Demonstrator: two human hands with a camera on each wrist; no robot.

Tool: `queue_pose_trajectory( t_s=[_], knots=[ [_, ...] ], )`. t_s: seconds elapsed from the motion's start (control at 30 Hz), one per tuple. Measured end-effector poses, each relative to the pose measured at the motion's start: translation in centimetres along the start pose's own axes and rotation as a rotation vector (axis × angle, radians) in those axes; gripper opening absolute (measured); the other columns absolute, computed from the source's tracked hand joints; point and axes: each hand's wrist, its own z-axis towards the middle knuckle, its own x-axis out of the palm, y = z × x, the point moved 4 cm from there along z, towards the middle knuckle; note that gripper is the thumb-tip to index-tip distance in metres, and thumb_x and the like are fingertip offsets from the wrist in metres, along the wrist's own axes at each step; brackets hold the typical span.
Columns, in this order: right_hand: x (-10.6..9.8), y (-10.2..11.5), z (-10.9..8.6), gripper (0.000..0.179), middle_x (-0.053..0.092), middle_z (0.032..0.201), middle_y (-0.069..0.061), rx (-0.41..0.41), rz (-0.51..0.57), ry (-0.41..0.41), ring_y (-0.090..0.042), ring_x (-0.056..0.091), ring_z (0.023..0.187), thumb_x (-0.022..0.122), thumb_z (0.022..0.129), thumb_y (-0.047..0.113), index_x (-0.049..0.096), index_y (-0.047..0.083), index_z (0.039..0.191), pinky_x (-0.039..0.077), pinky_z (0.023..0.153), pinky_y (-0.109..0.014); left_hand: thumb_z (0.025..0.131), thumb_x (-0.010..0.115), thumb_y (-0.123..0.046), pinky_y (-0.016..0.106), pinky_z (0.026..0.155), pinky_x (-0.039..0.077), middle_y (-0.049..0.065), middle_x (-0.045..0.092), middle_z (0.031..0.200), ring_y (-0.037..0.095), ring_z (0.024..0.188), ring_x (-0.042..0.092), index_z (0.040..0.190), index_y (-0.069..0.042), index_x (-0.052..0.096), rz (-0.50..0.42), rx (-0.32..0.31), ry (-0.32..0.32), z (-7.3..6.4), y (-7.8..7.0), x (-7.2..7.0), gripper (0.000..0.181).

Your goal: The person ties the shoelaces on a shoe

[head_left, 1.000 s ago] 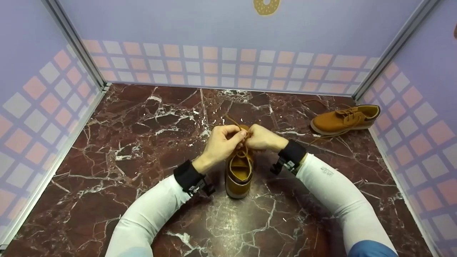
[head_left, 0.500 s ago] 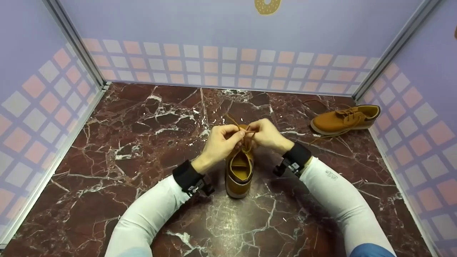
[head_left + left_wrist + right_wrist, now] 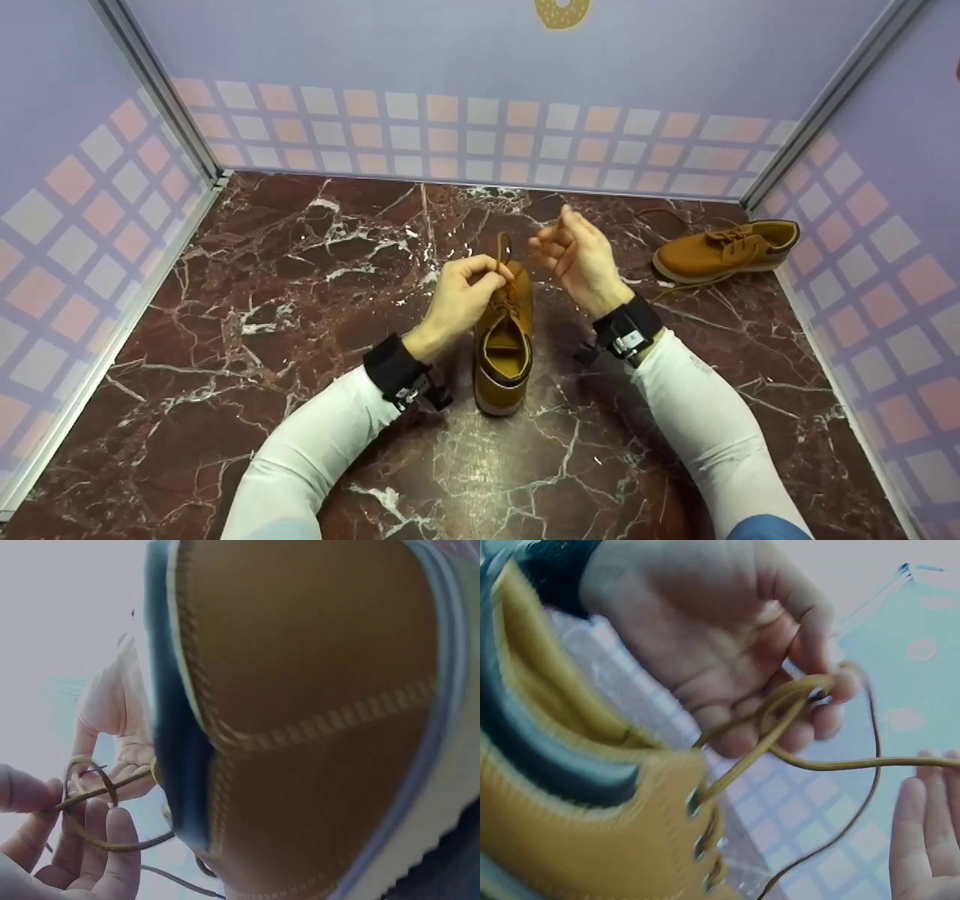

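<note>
A tan lace-up shoe (image 3: 501, 382) stands in the middle of the floor, toe pointing away. My left hand (image 3: 459, 300) is over its front and pinches the brown shoelace (image 3: 502, 247) between thumb and finger; a loop of lace stands up there. In the left wrist view the lace (image 3: 112, 844) curls round by the fingertips of that hand. Right of the shoe, my right hand (image 3: 581, 262) is raised, palm turned inward and fingers loosely bent. In the right wrist view a strand runs past the right hand's fingers (image 3: 911, 817); whether it touches them I cannot tell.
A second tan shoe (image 3: 712, 255) rests on the floor at the back right near the wall, its laces loose. Dark red marbled flooring (image 3: 300, 420) spreads all around. Lilac panels with pink and white squares (image 3: 480, 135) enclose the back and both sides.
My right hand has let go of the laces and moved up and to the right, its fingers loosening. My left hand stays at the shoe's front, where the lace loop now stands more upright.
</note>
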Motion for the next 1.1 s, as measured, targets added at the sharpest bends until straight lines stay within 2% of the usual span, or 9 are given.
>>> queue_pose_trajectory(
  t_s=[0.07, 0.17, 0.3, 0.43, 0.63, 0.73, 0.83, 0.97, 1.1],
  knots=[
    [0.2, 0.4, -0.1, 0.035, 0.067, 0.069, 0.004, -0.015, 0.032, 0.004, -0.011, 0.069, 0.063, 0.045, 0.122, 0.031, 0.062, 0.017, 0.096, 0.062, 0.068, -0.026, 0.097, 0.058, 0.004, 0.023, 0.078, 0.062, 0.007, 0.081, 0.089, 0.015, 0.08, 0.072, 0.092, 0.001, 0.08, -0.097, -0.037, -0.006, 0.1, -0.1, 0.0, 0.022],
    [0.4, 0.8, -0.2, 0.037, 0.046, 0.061, 0.008, -0.013, 0.078, 0.039, -0.005, 0.048, 0.05, 0.042, 0.122, 0.033, 0.059, 0.017, 0.094, 0.041, 0.052, -0.02, 0.103, 0.049, 0.0, 0.029, 0.085, 0.067, -0.001, 0.079, 0.086, 0.014, 0.082, 0.076, 0.085, -0.008, 0.073, -0.27, -0.089, 0.005, 0.3, -0.3, -0.2, 0.031],
    [-0.2, 1.5, -0.2, 0.038, 0.037, 0.058, 0.011, -0.041, 0.07, 0.059, -0.001, 0.029, 0.045, 0.042, 0.122, 0.031, 0.062, 0.014, 0.096, 0.017, 0.047, -0.02, 0.114, 0.038, -0.01, 0.031, 0.081, 0.067, -0.004, 0.071, 0.075, 0.013, 0.073, 0.073, 0.079, -0.017, 0.062, -0.441, -0.131, 0.032, 0.7, -0.9, -1.1, 0.043],
    [-1.3, 2.6, -0.1, 0.039, 0.038, 0.056, 0.012, -0.101, 0.004, 0.009, -0.001, 0.026, 0.045, 0.045, 0.122, 0.026, 0.07, 0.012, 0.095, 0.012, 0.049, -0.021, 0.119, 0.036, -0.015, 0.029, 0.07, 0.064, -0.007, 0.059, 0.067, 0.009, 0.062, 0.063, 0.076, -0.019, 0.056, -0.502, -0.159, 0.011, 1.1, -1.4, -2.3, 0.047],
    [-3.0, 4.3, -0.3, 0.045, 0.036, 0.053, 0.014, -0.155, -0.12, -0.017, -0.002, 0.021, 0.045, 0.049, 0.121, 0.029, 0.071, 0.014, 0.086, 0.011, 0.048, -0.022, 0.119, 0.042, -0.019, 0.025, 0.059, 0.056, -0.009, 0.05, 0.065, 0.006, 0.057, 0.05, 0.076, -0.018, 0.056, -0.557, -0.205, -0.101, 1.7, -1.3, -4.5, 0.045],
    [-4.5, 4.5, -0.4, 0.046, 0.036, 0.051, 0.013, -0.131, -0.288, 0.006, -0.001, 0.024, 0.043, 0.052, 0.12, 0.029, 0.066, 0.015, 0.079, 0.016, 0.044, -0.021, 0.119, 0.045, -0.022, 0.024, 0.057, 0.052, -0.009, 0.045, 0.064, 0.006, 0.056, 0.046, 0.077, -0.017, 0.055, -0.546, -0.236, -0.138, 1.7, -0.7, -5.5, 0.044],
    [-6.4, 4.1, -0.2, 0.046, 0.039, 0.051, 0.013, -0.044, -0.53, 0.06, -0.001, 0.03, 0.041, 0.056, 0.118, 0.025, 0.062, 0.016, 0.073, 0.023, 0.04, -0.02, 0.119, 0.048, -0.022, 0.023, 0.053, 0.047, -0.01, 0.04, 0.06, 0.006, 0.053, 0.04, 0.077, -0.015, 0.055, -0.489, -0.278, -0.158, 1.5, 0.4, -6.5, 0.043],
    [-8.9, 2.6, -0.2, 0.045, 0.043, 0.054, 0.014, 0.12, -0.928, 0.203, -0.001, 0.032, 0.043, 0.061, 0.115, 0.023, 0.061, 0.02, 0.07, 0.027, 0.042, -0.02, 0.119, 0.047, -0.02, 0.021, 0.049, 0.038, -0.011, 0.033, 0.057, 0.005, 0.05, 0.032, 0.078, -0.013, 0.053, -0.398, -0.375, -0.178, 1.0, 2.7, -7.6, 0.042],
    [-10.5, 1.1, -0.6, 0.051, 0.041, 0.057, 0.015, 0.127, -1.32, 0.378, 0.0, 0.032, 0.048, 0.063, 0.113, 0.027, 0.051, 0.023, 0.064, 0.028, 0.05, -0.021, 0.117, 0.046, -0.017, 0.02, 0.046, 0.03, -0.011, 0.03, 0.057, 0.004, 0.047, 0.025, 0.075, -0.013, 0.048, -0.31, -0.468, -0.181, 0.5, 4.5, -8.1, 0.042]
  ],
)
